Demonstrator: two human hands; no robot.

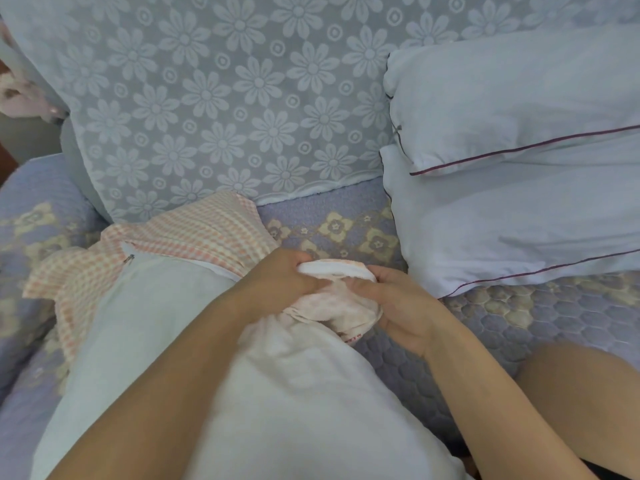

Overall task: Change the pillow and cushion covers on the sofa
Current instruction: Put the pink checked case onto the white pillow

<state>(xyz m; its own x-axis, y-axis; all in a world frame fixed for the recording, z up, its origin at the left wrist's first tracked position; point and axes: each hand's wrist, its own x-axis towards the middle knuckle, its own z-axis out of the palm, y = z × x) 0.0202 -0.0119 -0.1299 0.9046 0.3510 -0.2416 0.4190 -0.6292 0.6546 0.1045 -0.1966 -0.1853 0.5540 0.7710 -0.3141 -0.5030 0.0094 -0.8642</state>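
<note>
Pink-and-white gingham cover (pixel 180 237) lies half peeled off a pale pillow (pixel 166 341) on the quilted sofa seat (pixel 519 323), its zipper showing near the pillow's far left edge. At the pillow's far right corner, the left hand (pixel 277 282) and right hand (pixel 398 306) meet, the fingers of both curled and pinching a bunched fold of the cover's white-lined edge (pixel 336 271). Right of the pillow, two white pillows with dark piping (pixel 519 133) are stacked against the floral lace backrest (pixel 225 98).
</note>
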